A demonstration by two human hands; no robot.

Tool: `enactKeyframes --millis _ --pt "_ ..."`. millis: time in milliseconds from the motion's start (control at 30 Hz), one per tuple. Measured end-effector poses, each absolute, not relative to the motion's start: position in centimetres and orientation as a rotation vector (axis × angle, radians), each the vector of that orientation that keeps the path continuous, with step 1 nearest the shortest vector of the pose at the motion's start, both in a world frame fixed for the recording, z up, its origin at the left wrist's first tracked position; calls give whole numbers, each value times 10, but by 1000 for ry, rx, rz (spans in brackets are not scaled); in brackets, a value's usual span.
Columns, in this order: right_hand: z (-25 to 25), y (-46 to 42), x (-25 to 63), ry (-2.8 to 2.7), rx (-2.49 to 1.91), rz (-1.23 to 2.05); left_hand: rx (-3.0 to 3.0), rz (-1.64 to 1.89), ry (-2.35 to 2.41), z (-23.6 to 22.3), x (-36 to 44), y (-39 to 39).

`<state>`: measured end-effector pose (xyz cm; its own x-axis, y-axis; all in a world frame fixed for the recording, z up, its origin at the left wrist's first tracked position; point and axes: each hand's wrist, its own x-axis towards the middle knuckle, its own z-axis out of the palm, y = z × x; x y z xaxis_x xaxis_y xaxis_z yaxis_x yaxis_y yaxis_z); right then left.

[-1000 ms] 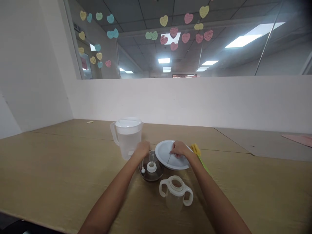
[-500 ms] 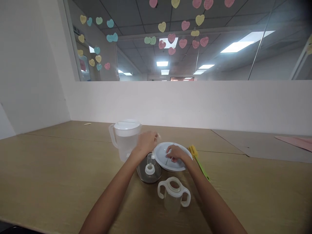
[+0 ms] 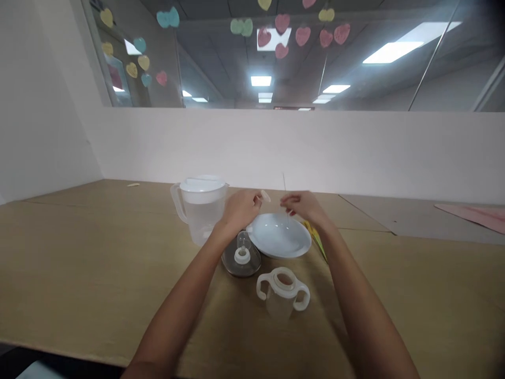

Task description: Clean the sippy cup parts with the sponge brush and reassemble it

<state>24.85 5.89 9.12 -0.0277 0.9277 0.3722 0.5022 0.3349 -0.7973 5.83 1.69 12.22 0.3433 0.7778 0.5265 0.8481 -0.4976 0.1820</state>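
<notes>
My left hand (image 3: 243,209) is closed, pinching a small translucent round-rimmed piece (image 3: 265,196) above the left rim of a white bowl (image 3: 276,247). In the fingertips of my right hand (image 3: 302,204) is a thin wire-like rod (image 3: 284,182), held nearly upright over the bowl. Its lower end hangs down in front of the bowl's inside. Below my left wrist, a white bottle collar (image 3: 242,256) and a clear dome cap (image 3: 243,240) lie on a grey oval tray (image 3: 241,270). A two-handled bottle (image 3: 281,300) with an uncovered top stands nearest me.
A lidded clear pitcher (image 3: 205,216) with liquid stands left of my left hand. A yellow and green brush (image 3: 317,241) lies right of the bowl, partly behind my right forearm. A pink sheet (image 3: 473,216) lies far right. A white wall (image 3: 276,150) rises behind the table.
My right hand has risen out of the bowl, lifting the thin rod with it. My left hand now shows its round piece more clearly. The view has tilted downward.
</notes>
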Motion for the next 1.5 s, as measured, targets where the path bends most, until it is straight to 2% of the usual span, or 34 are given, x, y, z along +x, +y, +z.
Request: enactKeyframes --millis 233,400,633,933,1500 --pt "143 -4 245 -1341 -876 226 -2654 -1116 -1334 110 82 23" --pt "143 -10 231 -1377 -737 240 -2949 -1428 -1220 98 90 34" --pt "132 2 224 -1398 -822 260 -3142 -1763 -1225 95 90 41" --pt "131 1 230 -1418 -840 214 -3136 -1924 -1141 95 91 39" --pt "131 -3 235 -1710 -1068 132 -3159 -1984 -993 99 100 29"
